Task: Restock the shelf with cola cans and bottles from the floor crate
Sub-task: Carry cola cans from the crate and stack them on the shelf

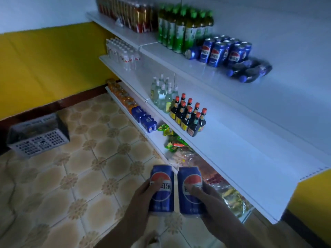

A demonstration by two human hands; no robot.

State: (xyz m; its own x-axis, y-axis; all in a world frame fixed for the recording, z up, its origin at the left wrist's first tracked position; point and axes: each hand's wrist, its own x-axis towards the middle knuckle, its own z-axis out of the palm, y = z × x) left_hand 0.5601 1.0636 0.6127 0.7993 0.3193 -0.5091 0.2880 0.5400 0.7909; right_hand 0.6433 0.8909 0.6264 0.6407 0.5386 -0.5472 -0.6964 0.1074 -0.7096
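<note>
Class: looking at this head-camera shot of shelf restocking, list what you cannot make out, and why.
- Contents of the grey plastic floor crate: head view, dim and blurred.
- Fine print on the blue cola cans held in left hand and right hand: covered by fingers.
- Snack packets on the bottom shelf: overhung by the shelf above.

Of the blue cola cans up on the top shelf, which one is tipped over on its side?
The can at the left end of the group, beside the green bottles. It lies with its silver end facing out; the other shelf cans stand upright.

The left held can [161,189] shows "可乐"; shelf cans [217,53] carry the same red-white-blue globe logo
</note>
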